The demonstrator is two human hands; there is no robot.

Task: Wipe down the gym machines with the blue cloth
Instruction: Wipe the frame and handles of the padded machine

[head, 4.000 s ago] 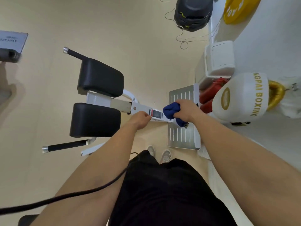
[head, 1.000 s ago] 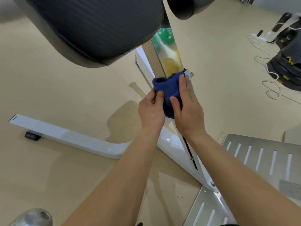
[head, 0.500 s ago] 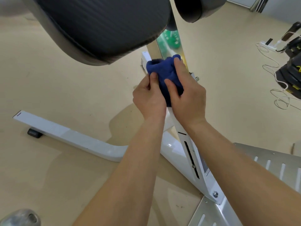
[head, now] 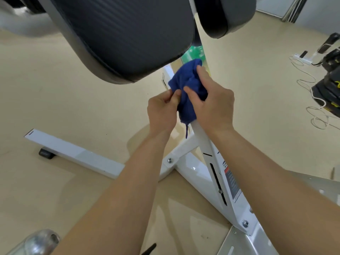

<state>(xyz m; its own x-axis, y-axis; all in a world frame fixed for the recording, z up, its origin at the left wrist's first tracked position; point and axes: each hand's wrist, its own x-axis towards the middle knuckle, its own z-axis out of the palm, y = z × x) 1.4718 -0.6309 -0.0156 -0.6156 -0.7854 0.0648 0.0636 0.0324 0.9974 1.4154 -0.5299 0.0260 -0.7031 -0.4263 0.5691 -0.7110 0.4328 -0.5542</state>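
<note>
The blue cloth (head: 187, 89) is bunched around the slanted white post (head: 219, 166) of a gym machine, just below its big black pad (head: 125, 34). My right hand (head: 211, 102) presses the cloth onto the post from the right. My left hand (head: 161, 111) pinches the cloth's left edge from the other side. A loose thread hangs from the cloth's lower end.
The machine's white floor bar (head: 73, 153) runs left across the beige floor. A perforated metal footplate (head: 257, 242) lies at the lower right. White cables (head: 309, 78) and a black bag (head: 329, 85) sit at the right. A chrome handle end (head: 40, 242) shows bottom left.
Both hands and the cloth have slid up the post toward the black pad over the last second. Four seconds ago I stood upright, wiping the post from above.
</note>
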